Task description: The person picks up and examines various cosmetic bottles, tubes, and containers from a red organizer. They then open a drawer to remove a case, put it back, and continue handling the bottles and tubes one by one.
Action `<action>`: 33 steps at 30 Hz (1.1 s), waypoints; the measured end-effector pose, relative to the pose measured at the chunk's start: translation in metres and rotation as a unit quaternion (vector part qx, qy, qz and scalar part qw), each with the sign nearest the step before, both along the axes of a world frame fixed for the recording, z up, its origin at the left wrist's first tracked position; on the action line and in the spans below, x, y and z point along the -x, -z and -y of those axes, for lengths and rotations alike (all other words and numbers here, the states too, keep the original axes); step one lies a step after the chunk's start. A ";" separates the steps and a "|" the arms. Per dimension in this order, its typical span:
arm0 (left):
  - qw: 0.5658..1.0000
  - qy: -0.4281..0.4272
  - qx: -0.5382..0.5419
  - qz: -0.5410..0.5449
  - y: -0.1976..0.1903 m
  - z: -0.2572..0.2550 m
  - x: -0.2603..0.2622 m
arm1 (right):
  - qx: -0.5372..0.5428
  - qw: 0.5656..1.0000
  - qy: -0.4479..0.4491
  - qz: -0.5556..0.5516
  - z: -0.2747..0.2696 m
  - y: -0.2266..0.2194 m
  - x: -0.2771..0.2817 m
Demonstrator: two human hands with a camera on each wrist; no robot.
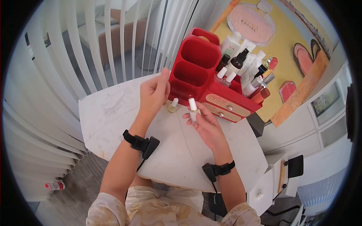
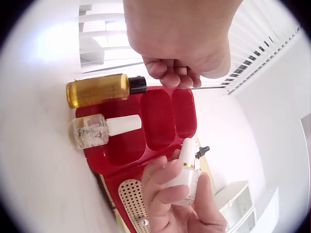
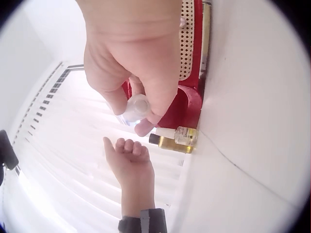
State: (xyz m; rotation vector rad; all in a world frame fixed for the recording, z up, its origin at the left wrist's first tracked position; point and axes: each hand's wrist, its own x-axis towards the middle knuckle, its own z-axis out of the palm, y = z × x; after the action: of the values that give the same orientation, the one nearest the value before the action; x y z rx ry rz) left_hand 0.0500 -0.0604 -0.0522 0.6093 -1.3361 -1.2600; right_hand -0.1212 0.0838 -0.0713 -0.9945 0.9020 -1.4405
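My right hand (image 1: 209, 130) grips a small bottle (image 1: 194, 113) with a white cap, its thumb and fingers round the glass. In the left wrist view this bottle (image 2: 187, 184) is tilted, cap up. My left hand (image 1: 154, 96) is raised to its left; the right wrist view shows the left hand's (image 3: 131, 165) fingers curled towards the palm, thumb extended, nothing held. Below the hands, a clear bottle (image 2: 91, 132) with a white cap stands beside an amber bottle (image 2: 99, 91) with a black cap, both on the white table (image 1: 113, 124) by the red organizer (image 1: 205, 88).
The red organizer has open compartments and woven-front drawers (image 1: 220, 105). Several bottles and tubes (image 1: 239, 62) fill its right side. Behind stands a yellow picture (image 1: 281, 41); vertical blinds (image 1: 86, 49) hang at the left.
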 end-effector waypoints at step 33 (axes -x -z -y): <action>0.924 0.371 -0.063 0.069 -0.001 -0.014 0.008 | -0.010 0.996 -0.012 0.086 -0.015 0.015 -0.002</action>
State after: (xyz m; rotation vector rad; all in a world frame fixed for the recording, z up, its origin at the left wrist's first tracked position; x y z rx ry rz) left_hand 0.0425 -0.0464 -0.0512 0.2737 -1.6893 -1.9518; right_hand -0.1190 0.0989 -0.0861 -0.8501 0.7757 -1.4701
